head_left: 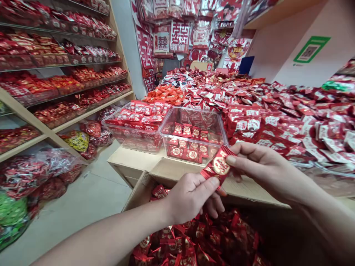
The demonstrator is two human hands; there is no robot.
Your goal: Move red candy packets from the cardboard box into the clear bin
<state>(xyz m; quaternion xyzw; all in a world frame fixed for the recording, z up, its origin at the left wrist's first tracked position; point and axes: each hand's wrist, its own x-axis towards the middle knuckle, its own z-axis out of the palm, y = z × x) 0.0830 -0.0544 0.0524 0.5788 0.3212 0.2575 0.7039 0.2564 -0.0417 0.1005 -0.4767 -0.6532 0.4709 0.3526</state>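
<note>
Between both hands is a red wrapped candy with a round gold-and-white emblem. My left hand pinches its lower left end between thumb and fingers. At the upper right end, the thumb and fingers of my right hand are closed on the same candy. Below them stands an open cardboard box, holding many similar red candies. Just beyond the hands, a clear plastic bin has candies with the same kind of emblem laid in rows.
Left of that bin stands another clear bin with longer red packets. Heaps of red packets cover the display to the right and behind. Shelves line the left wall; filled bags lie on the floor.
</note>
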